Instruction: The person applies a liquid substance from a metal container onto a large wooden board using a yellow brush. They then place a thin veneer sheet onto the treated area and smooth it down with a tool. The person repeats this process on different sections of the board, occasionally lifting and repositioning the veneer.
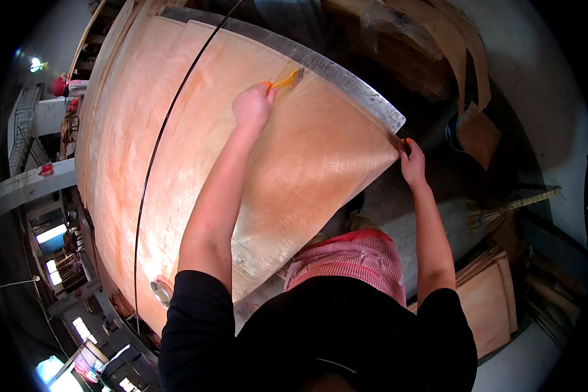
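A broad sheet of pale wood veneer [294, 150] lies on a stack in front of me. My left hand [251, 108] is closed round a yellow-handled scraper [287, 80], whose blade rests near the sheet's far edge. Along that edge runs a long grey metal strip [346, 78]. At the strip's right end, beside the sheet's corner, is my right hand [413, 162]. Its fingers are closed on a small orange-handled tool [406, 142]; the hand hides most of it, so its kind does not show.
A thin black cord [170, 114] hangs across the sheet's left part. A roll of tape [161, 294] lies at the near left. Curled veneer scraps [460, 46] hang beyond the strip. To the right are a straw broom [513, 206] and stacked wood sheets [487, 304].
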`<state>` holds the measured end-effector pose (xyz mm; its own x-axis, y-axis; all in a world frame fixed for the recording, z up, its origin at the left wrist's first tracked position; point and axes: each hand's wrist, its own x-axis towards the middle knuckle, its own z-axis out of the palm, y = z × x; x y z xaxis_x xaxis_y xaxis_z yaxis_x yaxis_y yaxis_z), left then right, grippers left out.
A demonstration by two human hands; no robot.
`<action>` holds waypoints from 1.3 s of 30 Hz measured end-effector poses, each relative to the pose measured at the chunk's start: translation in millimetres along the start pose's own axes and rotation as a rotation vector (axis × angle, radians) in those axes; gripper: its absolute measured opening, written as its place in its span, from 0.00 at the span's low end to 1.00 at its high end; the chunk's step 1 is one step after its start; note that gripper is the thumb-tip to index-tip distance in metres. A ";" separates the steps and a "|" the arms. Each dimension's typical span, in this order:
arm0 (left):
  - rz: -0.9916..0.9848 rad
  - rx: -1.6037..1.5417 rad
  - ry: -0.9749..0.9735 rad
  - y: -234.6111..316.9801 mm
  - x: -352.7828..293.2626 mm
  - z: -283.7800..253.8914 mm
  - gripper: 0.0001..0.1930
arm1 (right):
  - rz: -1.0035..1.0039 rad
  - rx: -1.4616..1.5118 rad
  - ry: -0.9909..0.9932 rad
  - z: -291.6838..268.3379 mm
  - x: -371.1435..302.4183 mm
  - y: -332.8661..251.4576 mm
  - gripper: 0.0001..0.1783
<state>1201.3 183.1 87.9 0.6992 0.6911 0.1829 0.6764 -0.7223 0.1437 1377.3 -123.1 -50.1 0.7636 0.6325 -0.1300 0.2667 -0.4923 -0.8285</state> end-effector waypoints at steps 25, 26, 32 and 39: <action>0.054 0.385 -0.434 -121.5 -180.1 -88.7 0.08 | -0.016 -0.166 0.014 3.4 2.0 10.7 0.18; 0.029 0.394 -0.457 -124.9 -187.9 -91.6 0.08 | -0.014 -0.161 0.006 2.3 1.8 8.9 0.18; 0.057 0.456 -0.434 -147.8 -232.9 -103.3 0.07 | 0.010 -0.114 -0.014 -0.3 -1.3 4.1 0.18; 0.021 0.467 -0.439 -170.8 -279.1 -111.9 0.04 | -0.011 -0.124 -0.005 2.7 -0.2 11.0 0.18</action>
<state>864.7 110.9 121.2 0.6763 0.6935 -0.2485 0.6219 -0.7182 -0.3121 1378.4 -127.0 -60.7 0.7577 0.6408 -0.1240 0.3461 -0.5556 -0.7560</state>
